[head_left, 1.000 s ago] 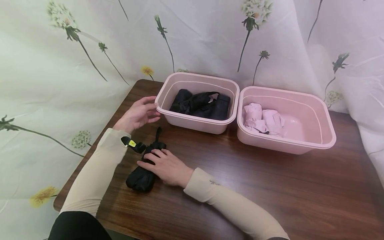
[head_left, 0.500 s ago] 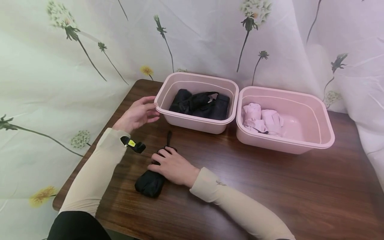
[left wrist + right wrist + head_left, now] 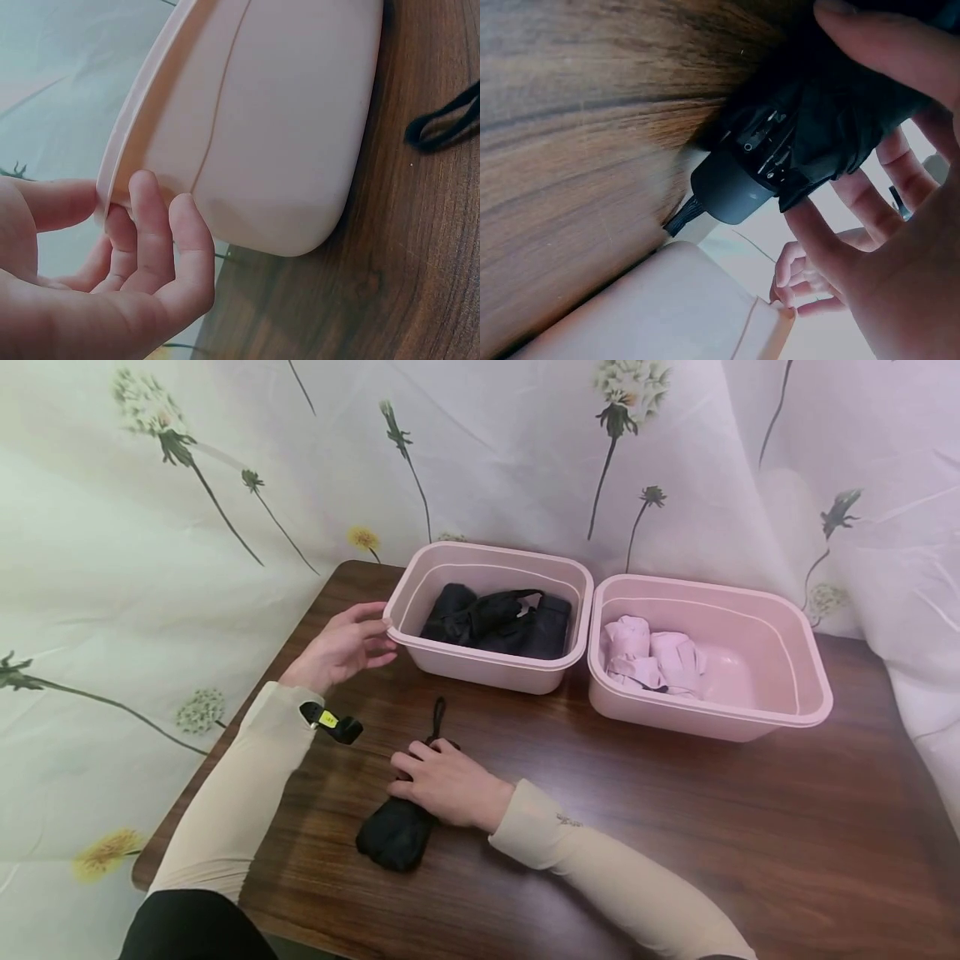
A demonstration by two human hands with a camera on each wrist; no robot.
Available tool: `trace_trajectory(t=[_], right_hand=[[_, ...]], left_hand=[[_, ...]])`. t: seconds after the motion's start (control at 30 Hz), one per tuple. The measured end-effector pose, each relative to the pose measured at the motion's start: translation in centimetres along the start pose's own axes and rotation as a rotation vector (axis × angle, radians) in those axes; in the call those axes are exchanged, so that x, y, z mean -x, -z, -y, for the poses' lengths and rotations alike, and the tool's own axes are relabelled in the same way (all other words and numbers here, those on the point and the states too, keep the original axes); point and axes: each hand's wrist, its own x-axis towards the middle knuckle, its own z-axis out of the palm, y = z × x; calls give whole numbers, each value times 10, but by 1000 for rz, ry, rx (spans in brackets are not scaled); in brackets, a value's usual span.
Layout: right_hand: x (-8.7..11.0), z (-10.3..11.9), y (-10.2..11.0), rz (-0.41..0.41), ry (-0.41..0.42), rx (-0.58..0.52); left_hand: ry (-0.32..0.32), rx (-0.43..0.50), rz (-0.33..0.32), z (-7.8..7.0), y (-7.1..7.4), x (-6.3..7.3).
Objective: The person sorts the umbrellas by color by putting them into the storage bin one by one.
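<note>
A folded black umbrella (image 3: 397, 835) lies slantwise on the brown table, its wrist loop (image 3: 438, 714) pointing toward the bins. My right hand (image 3: 450, 785) grips it across the middle, thumb on one side and fingers on the other. In the right wrist view the umbrella's stubby dark handle (image 3: 731, 187) and some rib ends show. My left hand (image 3: 341, 647) pinches the left corner of a pink plastic bin (image 3: 487, 672) by its rim. The left wrist view has the thumb and a finger on that rim (image 3: 112, 169), the other fingers loosely bent. Dark folded items (image 3: 495, 622) lie in this bin.
A second pink bin (image 3: 697, 722) stands close on the right, with light pink wrapped bundles (image 3: 652, 656) at its left end. Behind both hangs a white flowered cloth (image 3: 495, 452). The wooden table (image 3: 675, 827) extends to the right and front. A black strap (image 3: 341, 727) juts from the left wrist.
My right hand has drawn the umbrella a little to the right and toward me, away from the left wrist. The left hand keeps its place at the bin's rim.
</note>
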Motion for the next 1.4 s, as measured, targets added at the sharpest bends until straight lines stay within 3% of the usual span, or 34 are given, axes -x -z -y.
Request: trace_trajectory(t=[0.2, 0.67, 0.97, 1.4], right_hand=[[5, -1, 1, 20, 7, -19], [12, -8, -1, -39, -12, -27], [20, -18, 12, -66, -36, -182], [41, -32, 41, -134, -82, -308]], left_hand=[[0, 9, 0, 0, 0, 1], [3, 37, 10, -1, 0, 2], [0, 35, 6, -1, -1, 2], [-2, 15, -5, 1, 0, 0]])
